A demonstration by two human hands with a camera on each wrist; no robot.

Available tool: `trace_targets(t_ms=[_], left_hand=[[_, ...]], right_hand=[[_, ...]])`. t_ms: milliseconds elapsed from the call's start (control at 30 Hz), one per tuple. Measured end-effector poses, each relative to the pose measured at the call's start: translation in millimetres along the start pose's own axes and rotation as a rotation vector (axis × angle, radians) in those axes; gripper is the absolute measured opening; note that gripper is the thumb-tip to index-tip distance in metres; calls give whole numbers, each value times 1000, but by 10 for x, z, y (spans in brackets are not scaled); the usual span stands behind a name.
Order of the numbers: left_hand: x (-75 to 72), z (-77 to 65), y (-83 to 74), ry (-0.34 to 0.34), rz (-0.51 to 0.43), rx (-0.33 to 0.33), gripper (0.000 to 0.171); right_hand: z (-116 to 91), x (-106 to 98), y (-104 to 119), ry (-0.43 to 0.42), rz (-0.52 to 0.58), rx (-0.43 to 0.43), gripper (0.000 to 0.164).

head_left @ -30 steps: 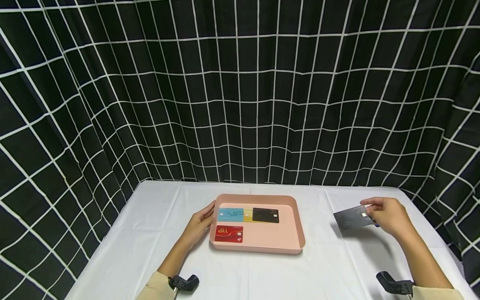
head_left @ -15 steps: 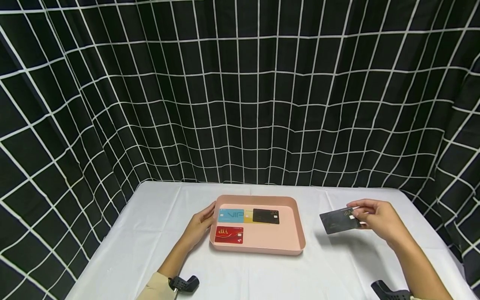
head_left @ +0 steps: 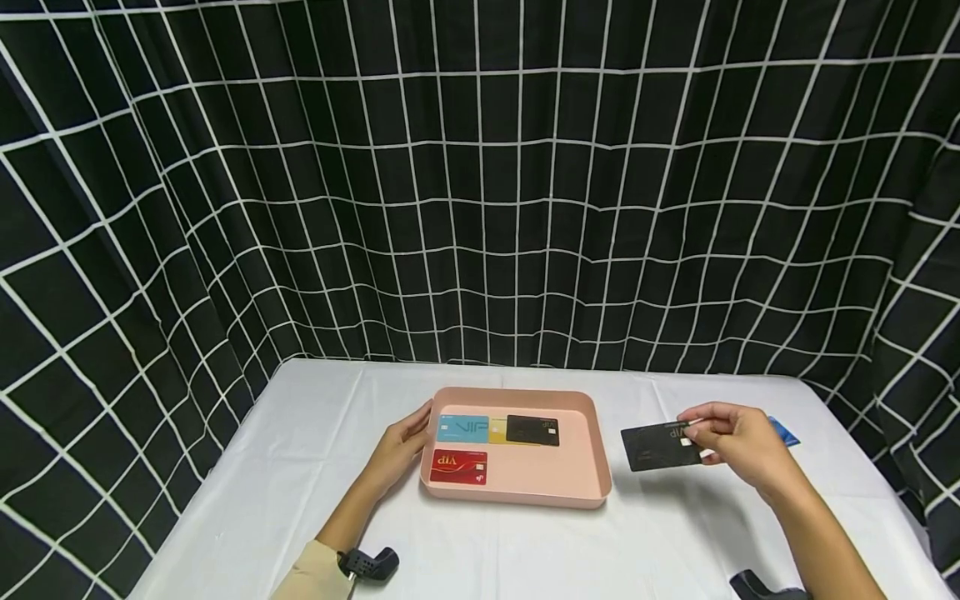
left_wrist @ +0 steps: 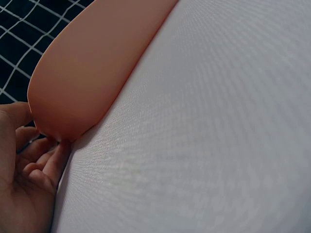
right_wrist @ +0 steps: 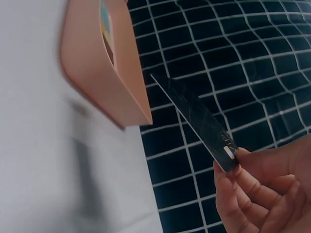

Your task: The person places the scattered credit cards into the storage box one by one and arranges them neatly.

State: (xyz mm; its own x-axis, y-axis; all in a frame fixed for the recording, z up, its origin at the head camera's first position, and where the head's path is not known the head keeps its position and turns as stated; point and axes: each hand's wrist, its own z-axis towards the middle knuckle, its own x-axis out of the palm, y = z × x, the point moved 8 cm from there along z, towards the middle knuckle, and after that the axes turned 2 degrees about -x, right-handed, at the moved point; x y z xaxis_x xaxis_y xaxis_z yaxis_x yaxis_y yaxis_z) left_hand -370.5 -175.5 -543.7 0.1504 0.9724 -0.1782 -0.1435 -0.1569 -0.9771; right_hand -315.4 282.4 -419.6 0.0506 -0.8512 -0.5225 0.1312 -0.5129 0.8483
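Observation:
My right hand [head_left: 738,442] pinches a black VIP card [head_left: 654,447] by its chip end, between thumb and fingers, above the table right of the pink tray [head_left: 543,482]. In the right wrist view that card [right_wrist: 194,119] slants toward the tray [right_wrist: 92,63], apart from it. My left hand [head_left: 397,450] holds the tray's left side; in the left wrist view its curled fingers [left_wrist: 57,162] meet the tray's corner. Inside the tray, a light blue VIP card [head_left: 462,429], a yellow card [head_left: 497,432] partly covered, and a black card [head_left: 531,431] form a row. A red VIP card [head_left: 458,467] lies below them.
A blue card or cards [head_left: 783,431] lie on the white-covered table [head_left: 525,550] behind the right hand, partly hidden by it. A black curtain with a white grid [head_left: 525,208] stands behind the table and along its sides.
My right hand has carried the black card leftward, closer to the tray, uncovering the blue card on the table. The left hand and the tray stay in place.

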Motion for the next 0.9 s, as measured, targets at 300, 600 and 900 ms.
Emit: trace_targets(t_ms=[300,600,900], left_hand=[[-3,-7,13,10,-11,3,54],[3,36,1,19,-12,24,53],[-11,26,14,13,-16,17,53]], right_hand=[[-12,187,86,28,58,-30,29],[-49,365,156,67,134,-29,27],[-68,493,368,128,166,-47,26]])
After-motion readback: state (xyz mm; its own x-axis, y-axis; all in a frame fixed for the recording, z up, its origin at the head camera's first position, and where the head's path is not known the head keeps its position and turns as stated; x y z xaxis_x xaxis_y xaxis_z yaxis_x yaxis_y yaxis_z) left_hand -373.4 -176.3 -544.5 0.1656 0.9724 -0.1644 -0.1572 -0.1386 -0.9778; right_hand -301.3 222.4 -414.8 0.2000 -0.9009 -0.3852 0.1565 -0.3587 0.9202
